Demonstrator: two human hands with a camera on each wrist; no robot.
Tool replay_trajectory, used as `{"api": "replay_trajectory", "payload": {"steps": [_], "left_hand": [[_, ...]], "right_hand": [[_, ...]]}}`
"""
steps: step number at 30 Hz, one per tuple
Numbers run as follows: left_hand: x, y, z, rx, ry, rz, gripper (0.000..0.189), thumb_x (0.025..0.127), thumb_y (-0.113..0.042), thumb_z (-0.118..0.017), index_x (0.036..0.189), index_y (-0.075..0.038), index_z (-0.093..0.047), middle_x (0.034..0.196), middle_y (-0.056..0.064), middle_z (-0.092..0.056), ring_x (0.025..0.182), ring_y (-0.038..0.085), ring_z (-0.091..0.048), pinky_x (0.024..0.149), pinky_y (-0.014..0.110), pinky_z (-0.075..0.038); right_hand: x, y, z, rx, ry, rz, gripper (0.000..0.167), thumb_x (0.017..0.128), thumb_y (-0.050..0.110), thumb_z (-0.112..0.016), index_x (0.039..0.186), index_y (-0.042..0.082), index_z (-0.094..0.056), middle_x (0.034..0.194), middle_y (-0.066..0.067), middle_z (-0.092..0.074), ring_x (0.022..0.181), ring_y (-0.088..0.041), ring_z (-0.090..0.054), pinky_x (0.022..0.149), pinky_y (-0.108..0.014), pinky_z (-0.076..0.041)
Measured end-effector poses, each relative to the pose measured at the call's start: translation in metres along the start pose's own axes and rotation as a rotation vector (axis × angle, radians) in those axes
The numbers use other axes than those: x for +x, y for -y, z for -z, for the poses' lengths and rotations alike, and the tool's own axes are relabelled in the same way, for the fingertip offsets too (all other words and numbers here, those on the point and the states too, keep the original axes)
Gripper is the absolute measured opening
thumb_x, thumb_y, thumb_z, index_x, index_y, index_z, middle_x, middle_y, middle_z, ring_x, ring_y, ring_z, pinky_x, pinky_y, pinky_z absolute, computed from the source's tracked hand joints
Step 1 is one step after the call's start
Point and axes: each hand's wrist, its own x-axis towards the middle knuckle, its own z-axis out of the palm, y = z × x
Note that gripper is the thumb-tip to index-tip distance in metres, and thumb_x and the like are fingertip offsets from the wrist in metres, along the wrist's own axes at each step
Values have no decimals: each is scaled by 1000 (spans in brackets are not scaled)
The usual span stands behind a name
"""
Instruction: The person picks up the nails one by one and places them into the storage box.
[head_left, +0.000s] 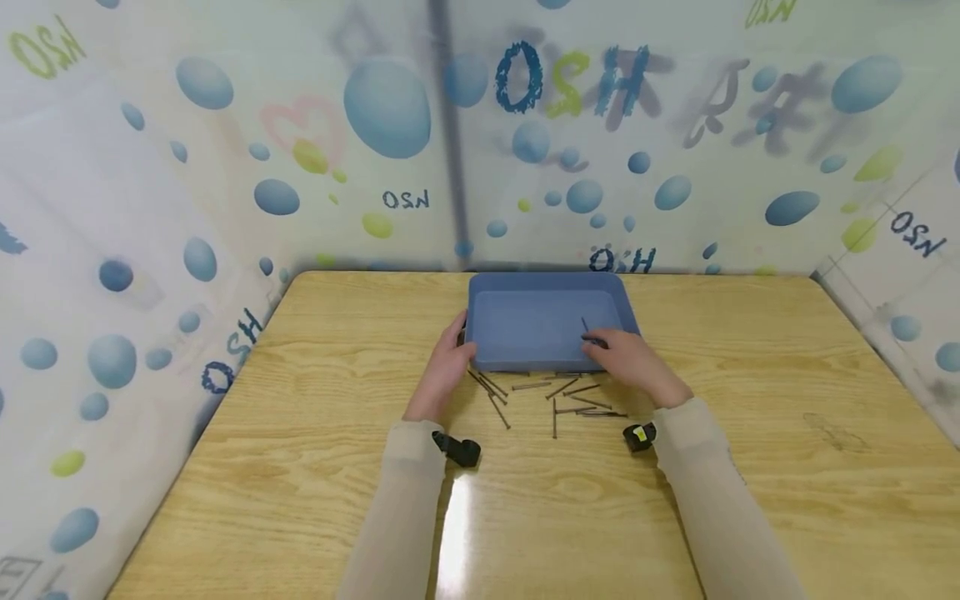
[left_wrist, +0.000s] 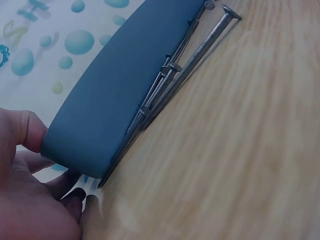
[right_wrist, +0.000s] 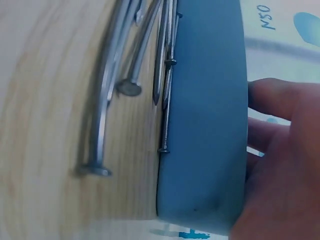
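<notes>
Many slim grey metal nails (head_left: 555, 419) with flat round heads are lying scattered on the pale wood-grain table (head_left: 300, 433), just in front of a shallow blue rectangular tray (head_left: 536, 329). Several nails are lying along the tray's front wall; others are crossing one another nearer the person. The left hand (head_left: 446, 367) is gripping the tray's left front corner, its thumb pressing at the rim while the other fingers are curling by the outer wall. The right hand (head_left: 633, 362) is reaching over the tray's right front corner, thumb and fingers drawn together, and is pinching a single dark slender nail (head_left: 586, 323), whose shaft is pointing away from the person above the tray floor; in the right wrist view the tray wall is hiding the fingertips. Loose beige sleeves (head_left: 408, 500) are covering both arms, and small black devices (head_left: 461, 451) are sitting at the wrists. Behind the table, a white sheet (head_left: 675, 237) with blue and green ovals is hanging.
</notes>
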Motion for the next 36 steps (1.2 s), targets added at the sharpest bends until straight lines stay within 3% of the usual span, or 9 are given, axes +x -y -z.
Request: {"api": "replay_trajectory", "payload": {"steps": [6, 13, 21, 28, 32, 36], "left_hand": [[1, -1, 1, 5, -6, -2, 68, 83, -11, -42, 144, -28, -17, 146, -7, -14, 130, 14, -18, 83, 39, -26], [2, 1, 2, -24, -25, -12, 64, 85, -12, -41, 143, -26, -20, 145, -10, -19, 132, 11, -14, 91, 33, -26], [1, 0, 0, -35, -26, 9, 64, 85, -11, -40, 144, -26, -20, 145, -11, -19, 131, 10, -16, 85, 35, -27], [1, 1, -1, -54, -25, 2, 64, 86, -9, -41, 143, -27, -20, 145, -12, -18, 132, 9, -13, 94, 32, -25], [-1, -2, -1, -63, -10, 4, 64, 87, -7, -41, 144, -26, -20, 145, -11, -17, 132, 10, -12, 93, 32, -25], [-1, -3, -1, -70, 0, -3, 63, 87, -6, -40, 144, -25, -19, 146, -10, -16, 132, 9, -12, 93, 32, -26]], "right_hand": [[1, -5, 4, 124, -13, 10, 45, 94, 35, -41, 128, 7, -49, 131, -15, -45, 119, -35, -39, 93, -52, -32], [3, -10, 3, 214, -100, 48, 42, 93, 37, -42, 125, 12, -53, 125, -10, -50, 115, -30, -44, 90, -49, -36], [-6, -4, 14, 304, -117, 100, 45, 91, 43, -44, 124, 14, -53, 115, -6, -56, 104, -24, -52, 87, -46, -40], [-11, 4, 22, 220, -25, 181, 42, 91, 40, -45, 116, 9, -60, 101, -6, -63, 90, -23, -59, 80, -43, -45], [-15, 5, 26, 166, 67, 143, 42, 90, 42, -45, 110, 11, -65, 103, -3, -64, 93, -21, -59, 82, -44, -44], [-17, 3, 30, 138, 96, 104, 47, 87, 50, -46, 107, 14, -67, 103, 1, -64, 96, -20, -58, 82, -43, -44]]}}
